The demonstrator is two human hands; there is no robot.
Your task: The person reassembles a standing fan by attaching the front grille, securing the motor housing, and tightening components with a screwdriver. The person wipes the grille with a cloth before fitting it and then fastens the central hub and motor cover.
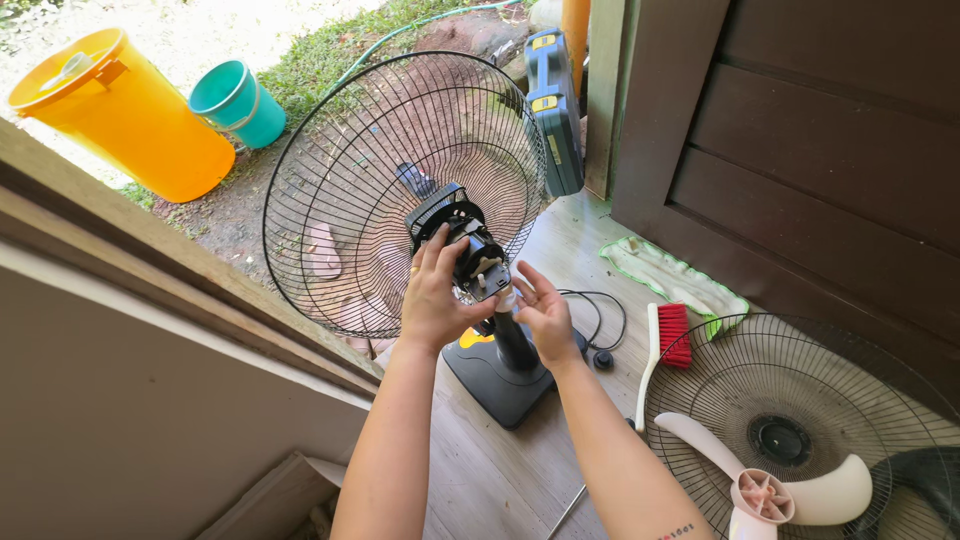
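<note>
A black stand fan sits on its dark base on a wooden floor, with its rear wire grille still attached and the motor housing exposed. My left hand grips the left side of the motor housing. My right hand is at the neck just below the motor, fingers spread and touching it. The fan's black cord trails behind the base.
A detached front grille lies at right with a cream fan blade on it. A red-bristled brush, a green-edged cloth, a blue tool case, an orange bucket and a teal bucket are around.
</note>
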